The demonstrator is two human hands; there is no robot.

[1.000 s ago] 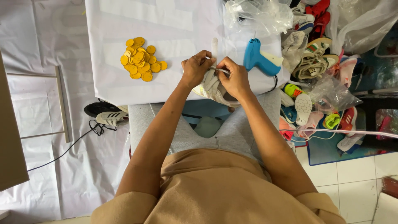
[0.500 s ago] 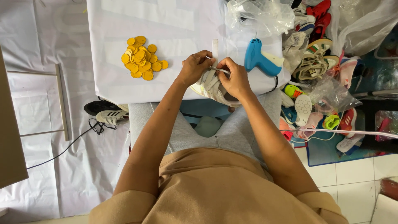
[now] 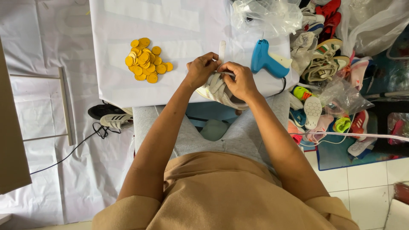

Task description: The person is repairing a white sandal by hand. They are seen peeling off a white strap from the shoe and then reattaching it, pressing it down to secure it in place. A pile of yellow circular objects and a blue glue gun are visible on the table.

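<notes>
Left hand: the left hand (image 3: 202, 69) rests on the pale sneaker (image 3: 219, 90) at the near edge of the table (image 3: 170, 25), fingers curled narrow, pinching at the top of the shoe.
Right hand: the right hand (image 3: 242, 80) covers the sneaker's right side, fingers closed around it and a thin pale strip.
Sneaker: it overhangs the near table edge, just above the lap; striped side faces up.
Hidden: both hands cover much of the sneaker's upper; what the fingertips pinch is too small to make out. The white stick (image 3: 222, 49) behind the hands is partly covered.
Glue gun: the blue glue gun (image 3: 267, 61) lies near the right edge, just beside the right hand, apart from it.
Yellow discs: a heap of yellow discs (image 3: 146, 60) sits left of the hands, well apart.
Cut off: the clear plastic bag (image 3: 266, 16) at the far right corner runs out of view.
Open room: bare white cover stretches across the far and left part of the table.
Beyond the right edge: a crowded pile of shoes (image 3: 324, 64) lies on the floor.
</notes>
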